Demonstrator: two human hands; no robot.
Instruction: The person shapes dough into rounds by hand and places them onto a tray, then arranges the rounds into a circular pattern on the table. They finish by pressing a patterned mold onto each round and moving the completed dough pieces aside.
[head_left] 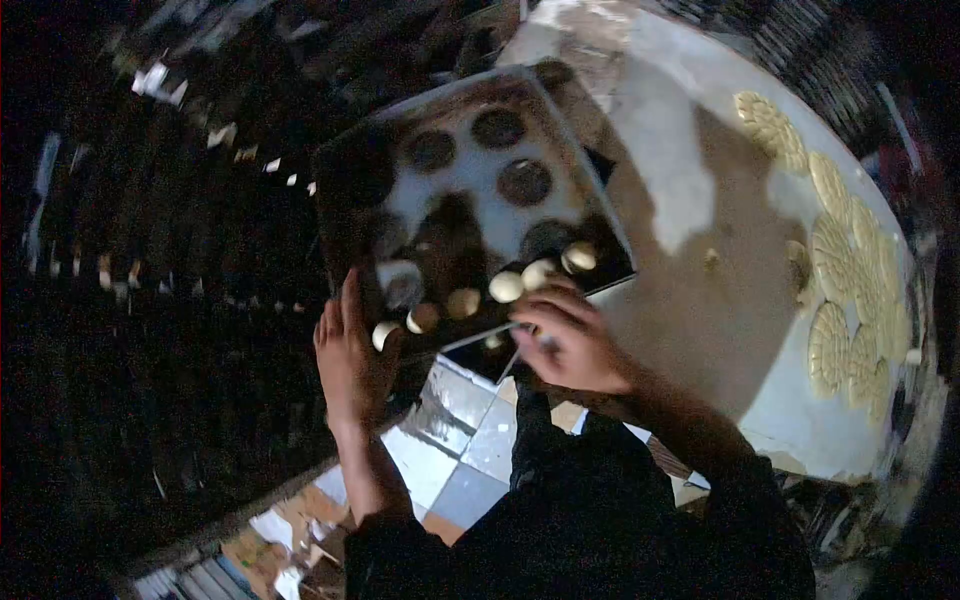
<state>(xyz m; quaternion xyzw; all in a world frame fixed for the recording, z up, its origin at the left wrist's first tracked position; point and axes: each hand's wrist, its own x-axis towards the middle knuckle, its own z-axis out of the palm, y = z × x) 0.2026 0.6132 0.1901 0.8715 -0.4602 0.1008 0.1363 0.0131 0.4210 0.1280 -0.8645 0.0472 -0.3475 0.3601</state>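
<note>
A dark square tray [463, 200] with round dark marks lies tilted in front of me. Several pale round dough balls [507, 287] form a row along its near edge. At the tray's near left corner is my left hand [352, 345], its fingers spread beside the leftmost ball [384, 334]. My right hand [572, 335] is at the near right edge, just below the balls, with its fingers curled and blurred; what they hold, if anything, is hidden.
On the right is a pale rounded table [665, 330] with several patterned flat dough pieces [832, 260] along its far right side. Tiled floor [465, 440] shows below the tray. The left side is very dark.
</note>
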